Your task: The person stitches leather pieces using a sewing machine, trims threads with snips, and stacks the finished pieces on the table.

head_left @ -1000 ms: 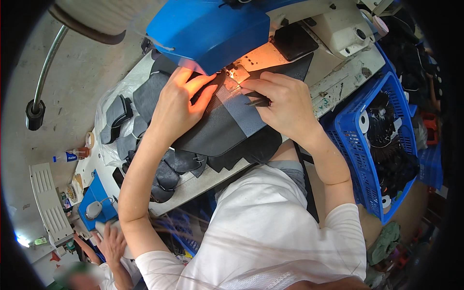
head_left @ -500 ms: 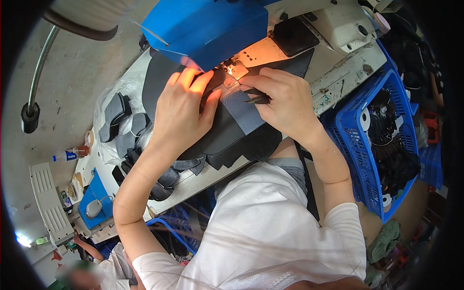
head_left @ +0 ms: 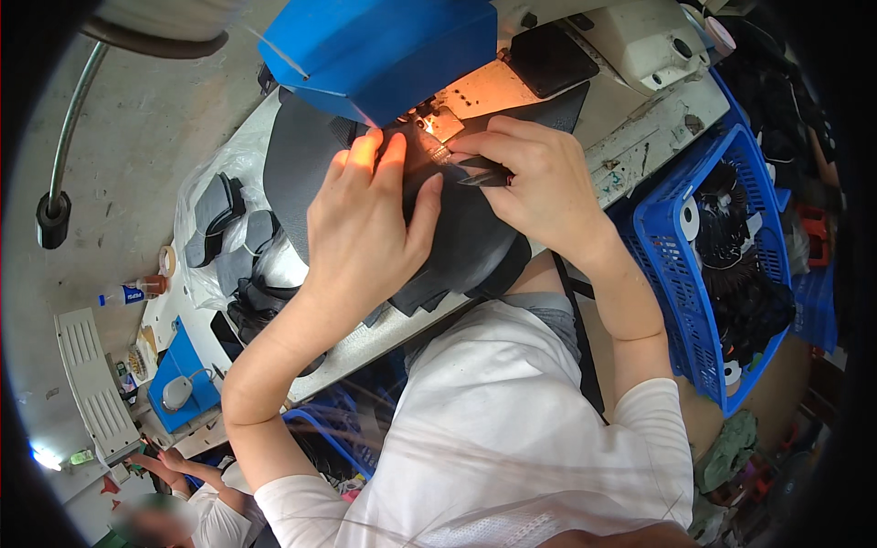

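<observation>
A blue-covered sewing machine (head_left: pixel 384 59) stands in front of me, its needle area lit orange. Black sheet material (head_left: pixel 461 242) lies under the needle and hangs toward my lap. My left hand (head_left: pixel 370 224) rests on it left of the needle, fingers stretched out and thumb apart. Just right of the needle, the fingertips of my right hand (head_left: pixel 544 178) press together at the material's edge. Tucked in that same hand is a dark pointed tool that looks like thread snips (head_left: pixel 487 175). The stitch point itself is partly hidden by my fingers.
Cut dark pieces (head_left: pixel 217 215) lie on plastic at the left of the table. At the right stands a blue basket (head_left: pixel 671 265) holding black items. A dark flat pad (head_left: pixel 553 64) lies beside the machine. Another person (head_left: pixel 215 502) sits at the lower left.
My left hand has slid right and flattened on the material. The material has shifted, and its grey-blue patch no longer shows between my hands. The other person's arms have moved.
</observation>
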